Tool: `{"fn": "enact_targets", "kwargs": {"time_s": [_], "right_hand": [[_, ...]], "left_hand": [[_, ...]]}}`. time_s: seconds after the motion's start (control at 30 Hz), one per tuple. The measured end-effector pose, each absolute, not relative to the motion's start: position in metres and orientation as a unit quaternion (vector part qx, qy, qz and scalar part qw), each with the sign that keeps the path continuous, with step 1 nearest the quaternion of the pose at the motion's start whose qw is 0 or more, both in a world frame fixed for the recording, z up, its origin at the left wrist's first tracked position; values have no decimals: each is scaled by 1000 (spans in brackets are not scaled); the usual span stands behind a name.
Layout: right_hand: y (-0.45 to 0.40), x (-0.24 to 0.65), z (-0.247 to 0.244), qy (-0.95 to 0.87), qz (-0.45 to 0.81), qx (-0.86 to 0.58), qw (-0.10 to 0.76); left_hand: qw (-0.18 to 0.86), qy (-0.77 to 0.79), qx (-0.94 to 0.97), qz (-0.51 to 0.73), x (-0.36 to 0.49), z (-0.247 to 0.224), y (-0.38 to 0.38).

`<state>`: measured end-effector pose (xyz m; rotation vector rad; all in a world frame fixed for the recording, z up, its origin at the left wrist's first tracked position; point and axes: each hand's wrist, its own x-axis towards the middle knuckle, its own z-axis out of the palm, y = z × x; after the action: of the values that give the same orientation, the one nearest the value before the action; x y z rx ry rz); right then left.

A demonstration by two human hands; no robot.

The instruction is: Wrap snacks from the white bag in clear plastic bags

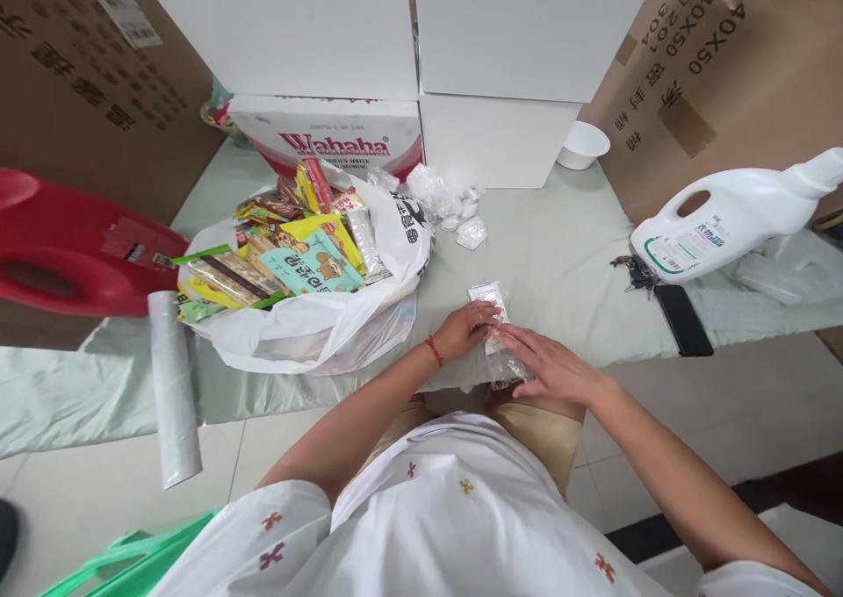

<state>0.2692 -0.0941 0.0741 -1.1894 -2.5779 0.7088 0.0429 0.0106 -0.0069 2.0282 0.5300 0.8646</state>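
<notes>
Head camera shows us a cloth-covered table [540,246], with a big cardboard box [66,97] at its left and another carton [783,70] at its right. White boxes [296,26] stand stacked toward the far edge. Left of the middle, we see a plastic bag [263,351] full of snacks, and beyond it a red jug [141,255]. A white bottle [731,197] lies on its side near the right part of the table. Our roll of clear film [175,386] juts over the near edge, toward the left. Both our hands are at the middle of that edge. Near the far right corner sits a white bowl [583,147]; a phone [683,320] lies by the near edge, to the right. Between our hands lies a small packet [483,293], its clear plastic reaching the near edge. Our left hand [464,329] curls over it; we cannot tell whether that grip pinches. Our right hand [557,369] touches it with fingers stretched, grip wide, thumb well apart. Keys [642,274] lie beside the bottle.
</notes>
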Motion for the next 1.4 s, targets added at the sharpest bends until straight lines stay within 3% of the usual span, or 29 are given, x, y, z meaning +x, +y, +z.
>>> {"fn": "enact_targets", "kwargs": {"time_s": [0.13, 0.3, 0.43, 0.53, 0.6, 0.73, 0.83, 0.9, 1.0, 1.1, 1.17, 1.3, 1.4], "right_hand": [[-95, 264, 64, -868, 207, -435, 119], [-49, 246, 58, -763, 277, -531, 241], [-18, 236, 37, -597, 399, -626, 304], [-13, 230, 22, -533, 421, -651, 340], [-13, 228, 17, -526, 414, -657, 346], [-15, 231, 23, -504, 457, -646, 346], [-21, 239, 38, -504, 468, -620, 376], [-29, 242, 49, -577, 371, -612, 395], [-42, 241, 57, -744, 229, -543, 314], [-47, 236, 47, -828, 199, -490, 185], [-45, 234, 36, -837, 196, -490, 144], [-38, 235, 29, -830, 210, -491, 160], [-32, 238, 44, -798, 251, -504, 215]], "left_hand": [[418, 198, 810, 360, 45, -8, 11], [438, 192, 802, 359, 44, -6, 11], [509, 229, 750, 354, 37, -5, 13], [580, 263, 663, 392, 36, -6, 13], [544, 316, 655, 418, 41, -7, 9], [365, 439, 717, 400, 57, -7, 3], [347, 447, 726, 392, 61, -5, 3], [355, 444, 724, 391, 60, -4, 5], [363, 457, 711, 392, 58, -3, 10], [383, 485, 664, 421, 58, -5, 16], [374, 503, 646, 436, 58, -6, 21], [339, 449, 719, 409, 53, -5, 27], [423, 358, 738, 385, 41, 3, 28]]}}
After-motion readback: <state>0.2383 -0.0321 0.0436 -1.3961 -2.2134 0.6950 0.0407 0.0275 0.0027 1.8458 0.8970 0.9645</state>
